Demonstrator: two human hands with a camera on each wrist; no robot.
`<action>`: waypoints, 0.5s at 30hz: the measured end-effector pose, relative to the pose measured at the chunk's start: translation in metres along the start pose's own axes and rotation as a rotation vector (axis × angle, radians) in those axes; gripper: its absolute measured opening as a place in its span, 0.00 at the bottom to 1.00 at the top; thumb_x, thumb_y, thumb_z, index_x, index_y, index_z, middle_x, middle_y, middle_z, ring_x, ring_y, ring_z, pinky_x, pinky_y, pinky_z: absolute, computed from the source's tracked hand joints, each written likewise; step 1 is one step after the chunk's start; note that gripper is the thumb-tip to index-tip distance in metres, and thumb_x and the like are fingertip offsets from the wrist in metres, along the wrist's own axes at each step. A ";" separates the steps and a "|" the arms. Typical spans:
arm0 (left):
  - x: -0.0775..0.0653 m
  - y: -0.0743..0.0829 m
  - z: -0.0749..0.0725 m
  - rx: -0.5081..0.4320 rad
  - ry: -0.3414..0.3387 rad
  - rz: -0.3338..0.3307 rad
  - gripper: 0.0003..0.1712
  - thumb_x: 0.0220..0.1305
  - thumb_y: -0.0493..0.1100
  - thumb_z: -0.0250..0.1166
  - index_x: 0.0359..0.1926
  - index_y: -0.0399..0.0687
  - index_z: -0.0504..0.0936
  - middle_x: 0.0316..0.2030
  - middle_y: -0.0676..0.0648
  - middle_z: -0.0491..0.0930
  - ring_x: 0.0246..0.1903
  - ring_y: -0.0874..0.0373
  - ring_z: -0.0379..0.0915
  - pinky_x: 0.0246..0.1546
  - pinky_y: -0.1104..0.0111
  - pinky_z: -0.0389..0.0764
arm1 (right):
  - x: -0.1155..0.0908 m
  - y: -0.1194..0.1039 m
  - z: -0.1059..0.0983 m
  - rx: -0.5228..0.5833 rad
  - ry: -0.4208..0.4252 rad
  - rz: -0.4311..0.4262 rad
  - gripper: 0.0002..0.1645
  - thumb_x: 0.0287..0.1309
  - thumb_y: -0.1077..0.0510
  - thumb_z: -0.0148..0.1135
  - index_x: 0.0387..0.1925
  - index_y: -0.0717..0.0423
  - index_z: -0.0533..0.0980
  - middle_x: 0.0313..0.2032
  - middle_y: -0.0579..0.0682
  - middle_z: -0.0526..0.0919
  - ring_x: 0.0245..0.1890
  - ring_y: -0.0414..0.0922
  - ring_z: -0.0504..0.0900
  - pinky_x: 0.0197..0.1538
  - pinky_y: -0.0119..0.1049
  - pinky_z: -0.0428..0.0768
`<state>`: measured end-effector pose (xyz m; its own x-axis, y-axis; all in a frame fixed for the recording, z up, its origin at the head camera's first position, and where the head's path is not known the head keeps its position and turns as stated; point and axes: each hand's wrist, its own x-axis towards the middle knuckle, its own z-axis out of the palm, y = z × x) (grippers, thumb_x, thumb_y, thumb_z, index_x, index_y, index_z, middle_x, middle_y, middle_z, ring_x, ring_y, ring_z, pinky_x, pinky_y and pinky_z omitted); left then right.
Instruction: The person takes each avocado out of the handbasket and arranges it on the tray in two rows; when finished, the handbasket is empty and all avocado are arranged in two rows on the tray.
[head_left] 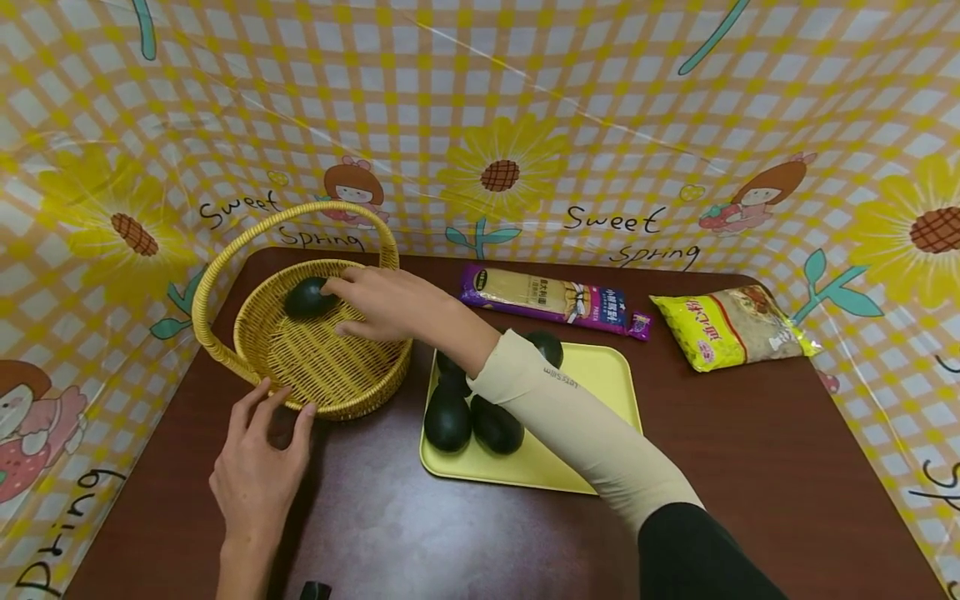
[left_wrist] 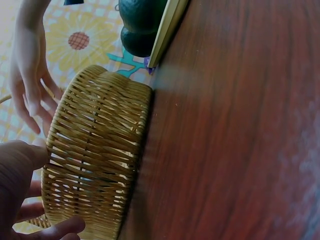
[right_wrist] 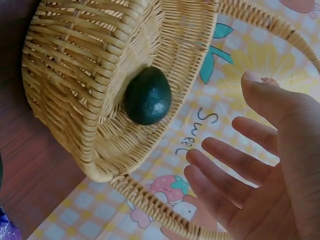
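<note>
A yellow woven basket (head_left: 360, 404) with a tall arched handle stands at the left, and one dark green avocado (right_wrist: 148, 96) lies inside it. My right hand (head_left: 390, 307) is over the basket. In the right wrist view its fingers (right_wrist: 225, 172) are spread and apart from the avocado, with nothing in them. My left hand (head_left: 258, 467) is at the basket's near left rim. In the left wrist view, its thumb (left_wrist: 27, 154) touches the rim while the loosely bent fingers lie near the outer wall. Several more avocados (head_left: 448, 421) sit on a yellow tray (head_left: 540, 471), partly hidden by my right arm.
Behind the tray lies a purple pasta packet (head_left: 547, 298). A yellow food bag (head_left: 731, 327) is at the right. Patterned cloth (head_left: 480, 100) surrounds the dark brown table (head_left: 750, 467) at the back and sides. A small black object (head_left: 315, 591) shows at the near edge.
</note>
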<state>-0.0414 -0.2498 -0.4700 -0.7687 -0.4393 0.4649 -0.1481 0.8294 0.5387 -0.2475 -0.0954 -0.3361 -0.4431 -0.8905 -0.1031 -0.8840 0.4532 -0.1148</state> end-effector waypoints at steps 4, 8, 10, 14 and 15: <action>0.000 0.001 0.000 -0.002 -0.003 -0.004 0.25 0.69 0.55 0.76 0.60 0.46 0.89 0.68 0.45 0.80 0.15 0.45 0.74 0.12 0.56 0.70 | 0.012 0.001 0.000 0.007 -0.036 0.008 0.40 0.80 0.36 0.57 0.82 0.49 0.64 0.75 0.54 0.72 0.68 0.48 0.79 0.68 0.43 0.79; 0.000 0.001 0.000 -0.006 -0.009 -0.012 0.26 0.69 0.55 0.76 0.60 0.46 0.89 0.68 0.45 0.80 0.15 0.46 0.74 0.12 0.58 0.68 | 0.024 0.002 0.000 0.011 -0.066 0.014 0.40 0.80 0.37 0.57 0.82 0.49 0.64 0.76 0.53 0.71 0.68 0.47 0.79 0.69 0.42 0.78; 0.000 0.001 0.000 -0.007 -0.012 -0.013 0.26 0.69 0.55 0.77 0.61 0.46 0.89 0.68 0.45 0.80 0.16 0.45 0.74 0.12 0.57 0.69 | 0.029 0.003 0.000 0.017 -0.080 0.016 0.39 0.80 0.37 0.57 0.82 0.49 0.64 0.76 0.52 0.71 0.68 0.47 0.79 0.68 0.42 0.78; 0.001 0.000 0.001 -0.004 -0.016 -0.016 0.27 0.68 0.56 0.77 0.61 0.47 0.89 0.68 0.44 0.80 0.17 0.44 0.76 0.12 0.55 0.71 | 0.040 0.002 0.001 0.033 -0.109 0.030 0.39 0.80 0.38 0.57 0.82 0.49 0.64 0.77 0.52 0.70 0.71 0.48 0.77 0.69 0.43 0.78; 0.001 0.000 0.001 -0.005 -0.016 -0.014 0.27 0.68 0.56 0.77 0.61 0.47 0.89 0.68 0.44 0.80 0.17 0.44 0.76 0.12 0.54 0.71 | 0.043 0.002 0.001 0.032 -0.119 0.036 0.40 0.80 0.38 0.57 0.82 0.49 0.63 0.78 0.52 0.69 0.71 0.48 0.77 0.70 0.43 0.78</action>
<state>-0.0428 -0.2499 -0.4707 -0.7766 -0.4454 0.4456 -0.1564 0.8214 0.5485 -0.2681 -0.1330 -0.3419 -0.4522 -0.8634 -0.2238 -0.8616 0.4877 -0.1404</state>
